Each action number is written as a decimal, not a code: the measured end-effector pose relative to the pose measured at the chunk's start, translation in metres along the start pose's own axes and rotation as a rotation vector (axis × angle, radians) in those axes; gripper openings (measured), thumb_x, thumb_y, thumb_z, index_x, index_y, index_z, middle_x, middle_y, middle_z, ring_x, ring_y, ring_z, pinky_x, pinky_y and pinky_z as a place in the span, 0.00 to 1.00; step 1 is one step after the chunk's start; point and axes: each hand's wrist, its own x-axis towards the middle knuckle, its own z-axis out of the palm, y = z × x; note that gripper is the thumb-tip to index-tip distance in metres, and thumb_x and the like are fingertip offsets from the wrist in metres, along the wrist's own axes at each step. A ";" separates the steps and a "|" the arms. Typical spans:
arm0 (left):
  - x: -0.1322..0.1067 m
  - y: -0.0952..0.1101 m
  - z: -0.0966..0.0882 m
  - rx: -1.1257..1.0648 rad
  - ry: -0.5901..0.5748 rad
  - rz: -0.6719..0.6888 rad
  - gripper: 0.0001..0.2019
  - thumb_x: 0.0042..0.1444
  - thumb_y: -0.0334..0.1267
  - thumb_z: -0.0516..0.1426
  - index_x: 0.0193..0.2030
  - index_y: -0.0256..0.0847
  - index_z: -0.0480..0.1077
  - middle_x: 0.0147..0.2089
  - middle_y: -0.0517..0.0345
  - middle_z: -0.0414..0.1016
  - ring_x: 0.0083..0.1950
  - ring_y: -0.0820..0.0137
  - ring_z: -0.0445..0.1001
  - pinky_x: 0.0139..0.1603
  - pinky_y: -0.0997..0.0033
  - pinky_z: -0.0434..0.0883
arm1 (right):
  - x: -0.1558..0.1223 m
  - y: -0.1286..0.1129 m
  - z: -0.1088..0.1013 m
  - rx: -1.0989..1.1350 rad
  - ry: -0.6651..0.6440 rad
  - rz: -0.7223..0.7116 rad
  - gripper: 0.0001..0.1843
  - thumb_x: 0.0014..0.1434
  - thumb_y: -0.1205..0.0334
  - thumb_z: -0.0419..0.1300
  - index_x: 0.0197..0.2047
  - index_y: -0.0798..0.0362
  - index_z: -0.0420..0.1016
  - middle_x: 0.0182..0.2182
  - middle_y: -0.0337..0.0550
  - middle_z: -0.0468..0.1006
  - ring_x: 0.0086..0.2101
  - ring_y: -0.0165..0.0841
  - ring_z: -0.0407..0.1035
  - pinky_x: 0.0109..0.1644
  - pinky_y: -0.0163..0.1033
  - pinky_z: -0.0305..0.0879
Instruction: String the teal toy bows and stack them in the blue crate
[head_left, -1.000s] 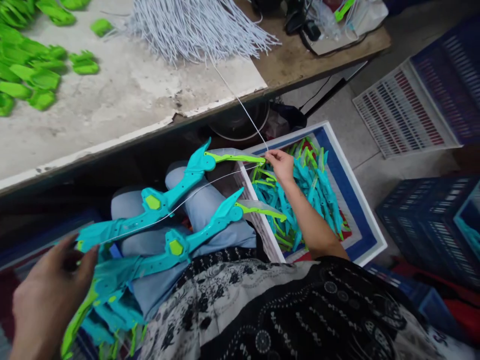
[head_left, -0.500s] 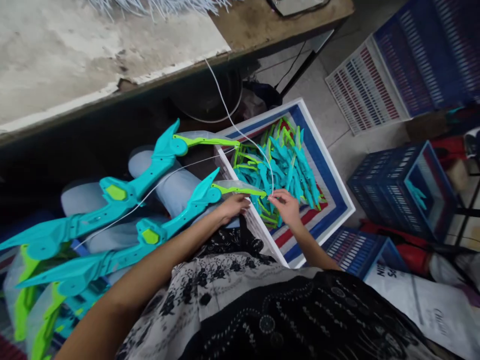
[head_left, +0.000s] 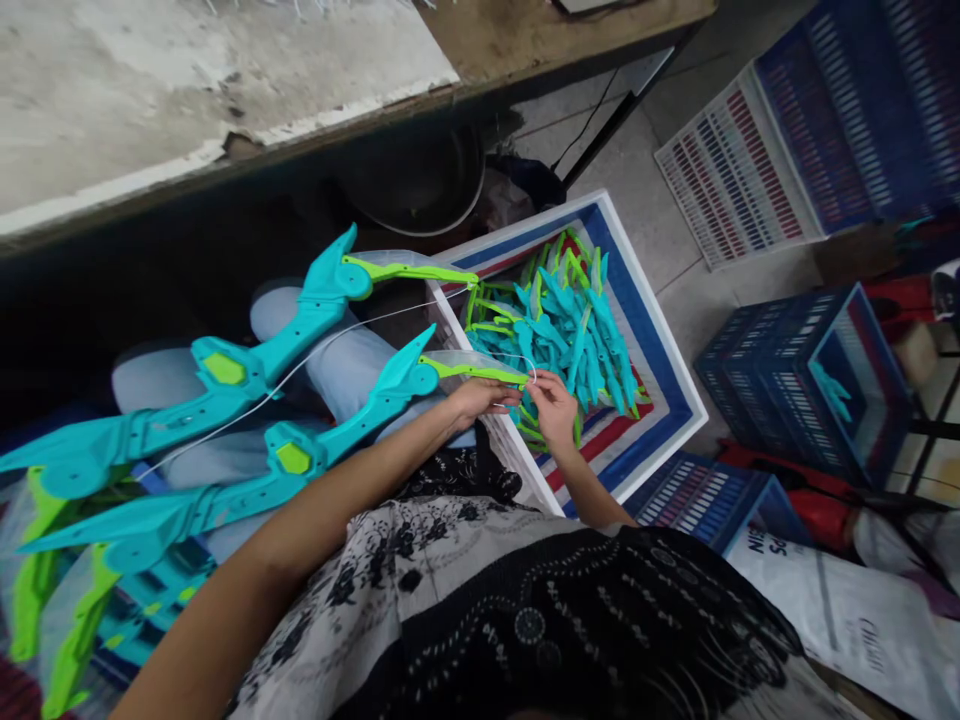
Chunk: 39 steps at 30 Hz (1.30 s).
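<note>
A teal toy bow (head_left: 360,425) with lime-green limbs lies across my lap, its green tip reaching the crate's edge. My left hand (head_left: 480,398) is closed around that green limb (head_left: 469,368) near its end. At the tip, my right hand (head_left: 551,408) pinches a thin white string (head_left: 533,366), which curves in a small loop above the fingers. Just beyond lies a second toy bow (head_left: 292,335), strung with its own white string (head_left: 330,340) from end to end. My fingers partly hide the tip where string and limb meet.
A white-rimmed crate (head_left: 656,350) with a striped lining holds many folded toy bows (head_left: 570,320). A worn workbench (head_left: 322,70) runs along the far side. Blue plastic crates (head_left: 780,380) and a white sack (head_left: 840,610) stand at right. More bow parts (head_left: 157,600) lie lower left.
The long string that hung from the bench to my right hand is now drawn down into a small loop at the bow's tip. My right hand has moved slightly left, closer to my left.
</note>
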 end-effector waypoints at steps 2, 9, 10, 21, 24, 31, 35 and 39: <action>0.000 0.000 0.000 -0.013 -0.013 0.005 0.04 0.50 0.31 0.62 0.34 0.34 0.77 0.39 0.47 0.80 0.37 0.70 0.77 0.38 0.74 0.73 | 0.000 -0.001 0.001 -0.014 0.010 -0.027 0.08 0.55 0.56 0.61 0.31 0.50 0.77 0.38 0.45 0.78 0.41 0.35 0.73 0.47 0.44 0.70; 0.001 0.000 0.001 -0.042 0.005 -0.003 0.04 0.47 0.31 0.65 0.30 0.33 0.77 0.36 0.47 0.80 0.35 0.71 0.77 0.38 0.73 0.73 | -0.005 -0.009 0.002 -0.080 0.024 -0.145 0.06 0.56 0.59 0.60 0.30 0.50 0.77 0.40 0.45 0.77 0.43 0.35 0.72 0.50 0.46 0.68; 0.001 0.000 0.001 -0.041 0.007 -0.002 0.04 0.46 0.31 0.65 0.30 0.33 0.77 0.36 0.47 0.80 0.35 0.71 0.77 0.38 0.73 0.73 | -0.006 -0.010 0.001 -0.079 0.020 -0.143 0.06 0.56 0.59 0.60 0.31 0.49 0.77 0.40 0.45 0.77 0.44 0.35 0.71 0.50 0.46 0.68; 0.000 0.001 0.001 -0.011 0.005 0.012 0.07 0.44 0.34 0.66 0.31 0.33 0.77 0.39 0.47 0.80 0.36 0.71 0.76 0.39 0.73 0.72 | -0.008 -0.006 0.000 -0.032 0.025 -0.145 0.06 0.57 0.61 0.60 0.33 0.51 0.77 0.41 0.47 0.76 0.44 0.35 0.71 0.49 0.44 0.69; 0.000 0.002 0.002 -0.014 0.006 0.008 0.10 0.41 0.35 0.68 0.30 0.33 0.77 0.39 0.47 0.80 0.36 0.70 0.76 0.39 0.72 0.72 | -0.007 -0.008 0.000 -0.070 0.026 -0.157 0.07 0.58 0.60 0.59 0.33 0.53 0.77 0.41 0.47 0.76 0.44 0.34 0.71 0.50 0.44 0.68; 0.003 -0.001 0.000 -0.033 0.013 0.021 0.13 0.39 0.36 0.69 0.33 0.35 0.77 0.40 0.50 0.79 0.39 0.70 0.76 0.46 0.68 0.71 | -0.009 -0.006 0.003 -0.124 -0.025 -0.151 0.08 0.58 0.60 0.59 0.33 0.53 0.78 0.45 0.49 0.76 0.47 0.35 0.71 0.52 0.44 0.66; 0.011 -0.003 0.001 -0.041 0.015 0.046 0.15 0.36 0.38 0.70 0.32 0.35 0.77 0.34 0.52 0.79 0.35 0.70 0.76 0.44 0.68 0.72 | -0.010 0.000 0.006 -0.130 -0.035 -0.121 0.09 0.58 0.59 0.59 0.35 0.54 0.78 0.45 0.50 0.77 0.46 0.36 0.71 0.53 0.45 0.67; 0.024 -0.002 0.003 -0.061 0.004 0.092 0.17 0.32 0.40 0.71 0.28 0.33 0.76 0.28 0.54 0.78 0.29 0.72 0.74 0.40 0.68 0.72 | -0.005 0.004 0.007 -0.121 -0.037 -0.137 0.10 0.59 0.59 0.59 0.35 0.54 0.79 0.44 0.50 0.77 0.45 0.35 0.71 0.52 0.45 0.68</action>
